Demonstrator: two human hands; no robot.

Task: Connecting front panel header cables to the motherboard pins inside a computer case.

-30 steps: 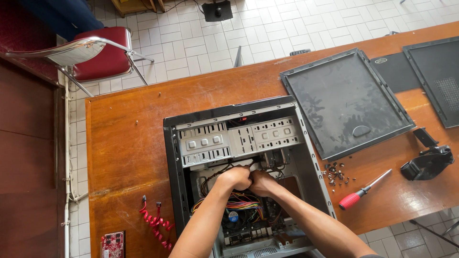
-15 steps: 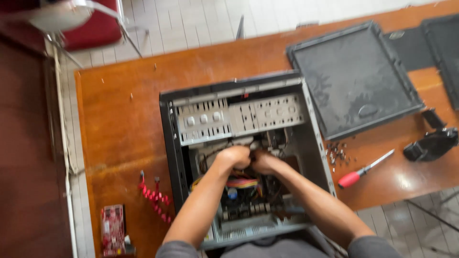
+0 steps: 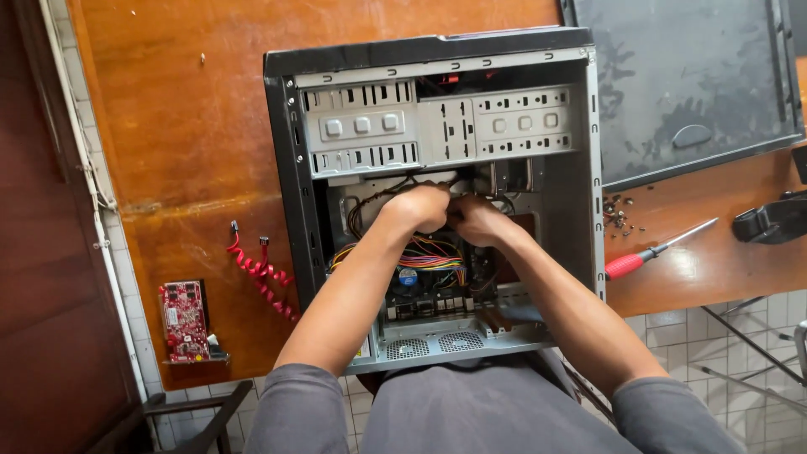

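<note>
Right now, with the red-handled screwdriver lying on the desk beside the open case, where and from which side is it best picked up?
Probably by the red handle of the screwdriver, coming from above with the right hand, the nearer one. It lies flat on the wooden desk, clear of the computer case, with its thin shaft pointing up and away toward the loose screws. The handle is the thicker end and sits nearest the desk's front edge.

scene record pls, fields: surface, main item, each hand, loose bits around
surface: wooden table
main item: open computer case, lying flat, side off
left hand: inside the case among black cables, grip unclear
right hand: beside it, touching it, grip unclear
below hands: coloured wire bundle
right of case: side panel, screws, red-handled screwdriver
left of case: red coiled cable, red circuit card
</note>
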